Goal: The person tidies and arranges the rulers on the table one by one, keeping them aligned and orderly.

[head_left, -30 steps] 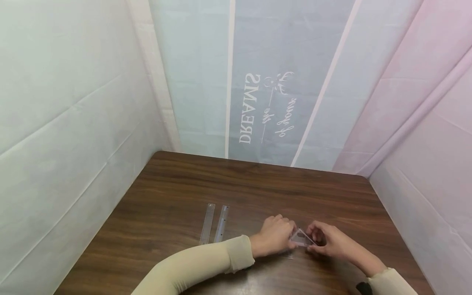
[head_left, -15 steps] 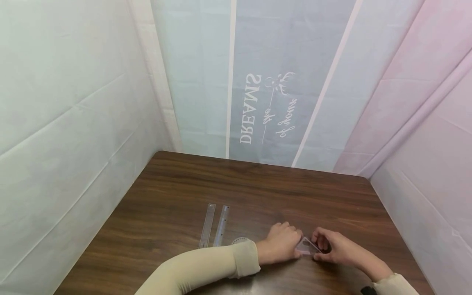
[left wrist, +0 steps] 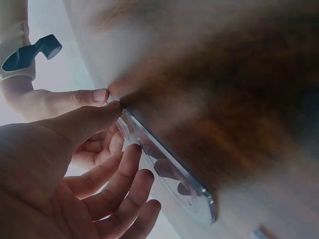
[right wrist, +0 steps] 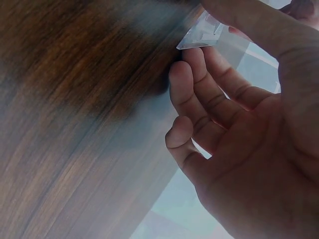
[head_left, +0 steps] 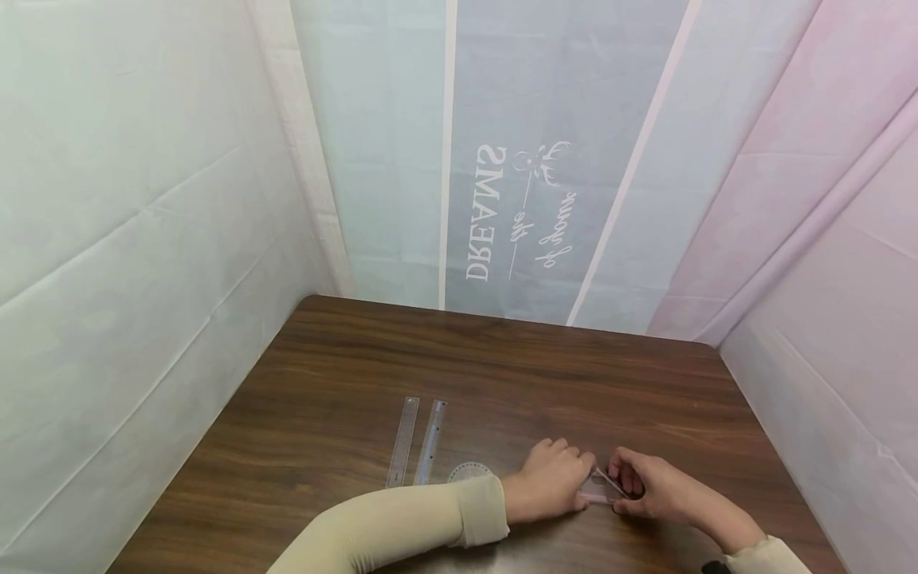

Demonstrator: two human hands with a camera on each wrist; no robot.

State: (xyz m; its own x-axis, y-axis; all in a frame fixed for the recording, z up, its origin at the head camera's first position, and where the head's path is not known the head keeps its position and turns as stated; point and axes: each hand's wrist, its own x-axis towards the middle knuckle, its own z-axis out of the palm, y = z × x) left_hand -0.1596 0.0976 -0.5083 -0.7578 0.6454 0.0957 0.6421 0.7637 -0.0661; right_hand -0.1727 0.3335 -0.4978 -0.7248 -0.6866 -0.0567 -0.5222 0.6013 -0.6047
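Note:
A clear triangular set square (head_left: 597, 488) is held between my two hands over the table's right half. My left hand (head_left: 551, 480) pinches its left side with thumb and fingers. At its right corner my right hand (head_left: 661, 488) has thumb and fingertips on the edges, the other fingers curled beneath. In the right wrist view a pointed corner of the set square (right wrist: 204, 32) shows beside the right fingertips (right wrist: 194, 57). The left wrist view shows a clear plastic edge with cut-outs (left wrist: 172, 172) running past the left fingers (left wrist: 134, 184).
Two clear rulers (head_left: 403, 441) (head_left: 430, 441) lie side by side left of centre on the brown wooden table (head_left: 344, 351). A clear protractor (head_left: 469, 469) is partly covered by the left sleeve (head_left: 430, 510). Fabric hangs around the table's back and sides.
Both hands have moved right and slightly nearer the body with the set square. The protractor's curved scale has come into view behind the left sleeve. The rulers stay put.

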